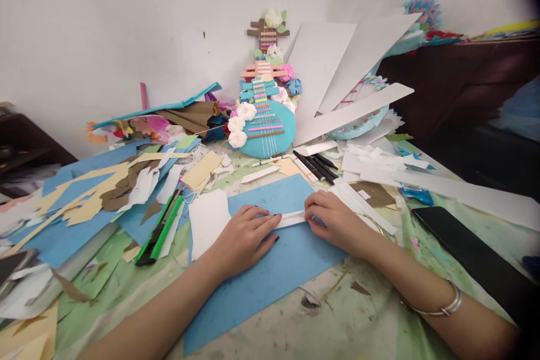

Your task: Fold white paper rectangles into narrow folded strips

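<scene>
A narrow folded white paper strip (292, 219) lies over a blue sheet (270, 270) between my two hands. My left hand (248, 236) rests on the blue sheet, its fingers spread and a fingertip touching the strip's left end. The strip's right end is pinched in the closed fingers of my right hand (329, 218). Beside my left hand, a white paper piece (208, 222) overlaps the blue sheet's left part.
A green cutter (161, 228) lies left among paper scraps (93, 191). Black pens (316, 166) lie behind the blue sheet, before a turquoise paper instrument (270, 132) by the wall. At right are a black phone-like slab (468, 259) and white strips (468, 188).
</scene>
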`<state>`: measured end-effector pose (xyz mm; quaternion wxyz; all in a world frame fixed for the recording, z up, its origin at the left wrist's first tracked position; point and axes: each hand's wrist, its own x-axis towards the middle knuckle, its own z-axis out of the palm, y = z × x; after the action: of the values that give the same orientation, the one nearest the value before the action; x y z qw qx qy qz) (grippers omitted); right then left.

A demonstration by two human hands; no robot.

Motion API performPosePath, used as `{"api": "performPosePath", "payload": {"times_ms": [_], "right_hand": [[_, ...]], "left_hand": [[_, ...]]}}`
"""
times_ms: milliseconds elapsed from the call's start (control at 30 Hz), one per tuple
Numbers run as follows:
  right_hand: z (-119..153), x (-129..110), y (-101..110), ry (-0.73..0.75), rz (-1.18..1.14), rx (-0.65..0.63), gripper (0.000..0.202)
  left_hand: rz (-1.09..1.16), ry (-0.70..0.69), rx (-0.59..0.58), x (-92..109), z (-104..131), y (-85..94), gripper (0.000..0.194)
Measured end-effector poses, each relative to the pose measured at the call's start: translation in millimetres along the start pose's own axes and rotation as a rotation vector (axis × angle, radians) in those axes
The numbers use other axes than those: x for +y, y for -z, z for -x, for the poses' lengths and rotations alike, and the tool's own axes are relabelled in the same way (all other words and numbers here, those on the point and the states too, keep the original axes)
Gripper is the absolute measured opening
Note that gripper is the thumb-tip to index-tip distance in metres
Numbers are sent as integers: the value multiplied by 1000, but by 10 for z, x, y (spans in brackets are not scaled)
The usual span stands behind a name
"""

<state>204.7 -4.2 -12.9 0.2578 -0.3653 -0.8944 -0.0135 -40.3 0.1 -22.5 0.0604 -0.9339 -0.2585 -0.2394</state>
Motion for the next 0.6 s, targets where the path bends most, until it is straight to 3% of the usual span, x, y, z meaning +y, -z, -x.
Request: {"api": "performPosePath", "payload": {"times_ms": [167, 333, 600], "right_hand": [[5, -77, 47, -81, -85, -24, 12], [20, -104, 15, -2, -81, -70, 30], [25, -26, -93, 65, 8, -19, 18]], "left_hand": [[-17, -23, 48, 24, -17, -36, 23], [21, -11, 56, 7, 1, -42, 24], [242, 170, 70, -30, 27, -88, 23]]}}
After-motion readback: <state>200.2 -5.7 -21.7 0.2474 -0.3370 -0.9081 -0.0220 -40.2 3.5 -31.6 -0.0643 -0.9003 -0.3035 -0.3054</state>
